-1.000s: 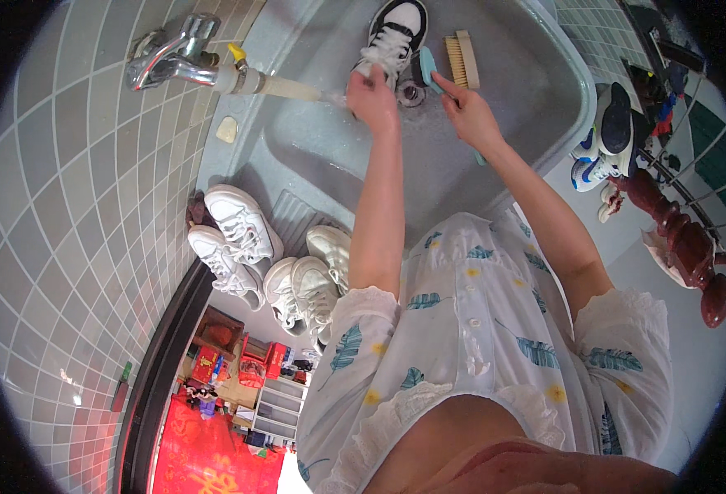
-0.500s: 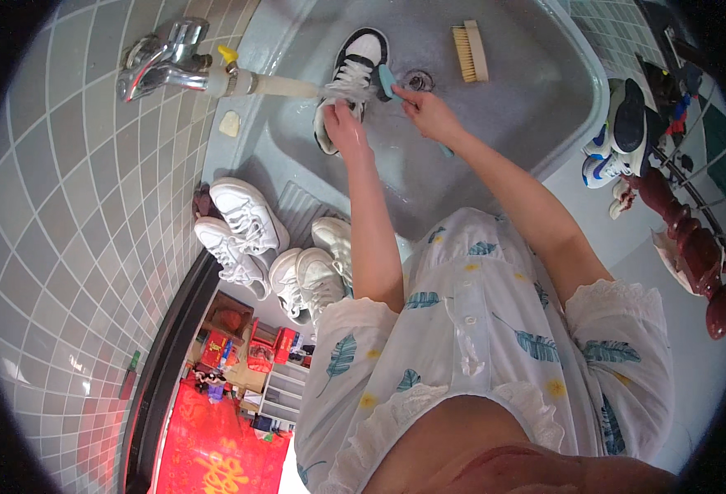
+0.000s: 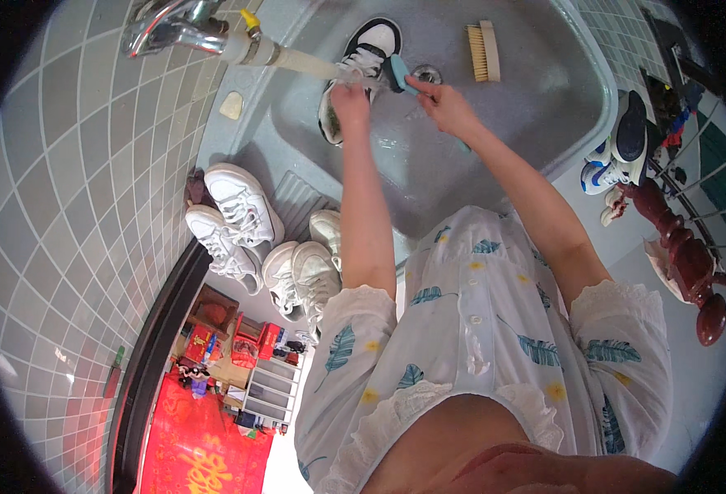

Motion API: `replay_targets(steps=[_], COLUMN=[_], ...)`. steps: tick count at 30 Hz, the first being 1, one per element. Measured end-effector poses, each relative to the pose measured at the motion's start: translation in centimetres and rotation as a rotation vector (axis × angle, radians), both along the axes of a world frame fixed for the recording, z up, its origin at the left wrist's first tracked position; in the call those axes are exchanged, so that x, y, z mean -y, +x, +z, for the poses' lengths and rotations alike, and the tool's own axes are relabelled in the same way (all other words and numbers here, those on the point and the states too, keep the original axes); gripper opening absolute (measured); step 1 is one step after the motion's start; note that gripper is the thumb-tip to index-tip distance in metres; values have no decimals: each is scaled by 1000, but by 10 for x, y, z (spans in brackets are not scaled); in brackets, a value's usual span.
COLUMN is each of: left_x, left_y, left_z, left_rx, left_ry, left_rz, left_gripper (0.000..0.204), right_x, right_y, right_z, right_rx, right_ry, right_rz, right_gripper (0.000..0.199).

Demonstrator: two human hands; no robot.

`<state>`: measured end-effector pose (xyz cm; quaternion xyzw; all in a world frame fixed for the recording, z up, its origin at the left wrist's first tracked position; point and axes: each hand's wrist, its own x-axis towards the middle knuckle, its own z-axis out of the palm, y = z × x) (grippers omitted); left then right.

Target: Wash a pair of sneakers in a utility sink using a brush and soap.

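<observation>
A black-and-white sneaker point(image 3: 378, 41) with white laces lies in the grey sink basin point(image 3: 536, 123), toe pointing away from me. My left hand point(image 3: 350, 107) is closed on the sneaker near its ankle opening, the fingertips partly hidden. From the hose point(image 3: 301, 63) on the tap, water runs over the laces and that hand. My right hand point(image 3: 449, 109) grips a blue-handled scrub brush point(image 3: 401, 76), forefinger stretched along the handle. Its dark bristles face the sneaker's right side, close beside the laces; whether they touch I cannot tell.
The drain point(image 3: 427, 75) is just right of the blue brush. A wooden scrub brush point(image 3: 484, 52) lies farther right in the basin. White sneakers point(image 3: 243, 206) stand on the left ledge near a pale soap piece point(image 3: 232, 105). More shoes point(image 3: 626, 144) are at the right.
The blue brush has turned so its dark bristles show toward the sneaker. My left hand has shifted slightly up along the sneaker. The whole view has moved a little.
</observation>
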<state>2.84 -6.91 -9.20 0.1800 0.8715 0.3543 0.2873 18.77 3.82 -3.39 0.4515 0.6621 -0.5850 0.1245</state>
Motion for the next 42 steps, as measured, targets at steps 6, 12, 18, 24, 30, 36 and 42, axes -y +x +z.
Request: replay_targets(steps=[6, 12, 18, 24, 30, 36, 42], left_x=[3, -3, 4, -19, 8, -11, -6], left_y=[26, 20, 6, 11, 15, 18, 15], left_z=[-31, -19, -14, -25, -20, -29, -34], left_rx=[-391, 69, 465, 203, 392, 335, 299], left_ry=[-98, 263, 543, 483, 568, 514, 497], left_rz=[135, 208, 766, 652, 760, 726, 745], left_gripper=[17, 19, 37, 38, 31, 35, 35], right_x=[18, -11, 44, 28, 52, 21, 32], right_y=[-23, -72, -47, -87, -56, -80, -77], right_z=[28, -12, 20, -9, 29, -20, -4], right_rx=[-216, -85, 1, -113, -36, -266, -81], right_ry=[390, 634, 519, 738, 575, 778, 711], right_rz=[314, 333, 334, 325, 541, 368, 544], right_gripper=[45, 43, 41, 42, 35, 39, 43])
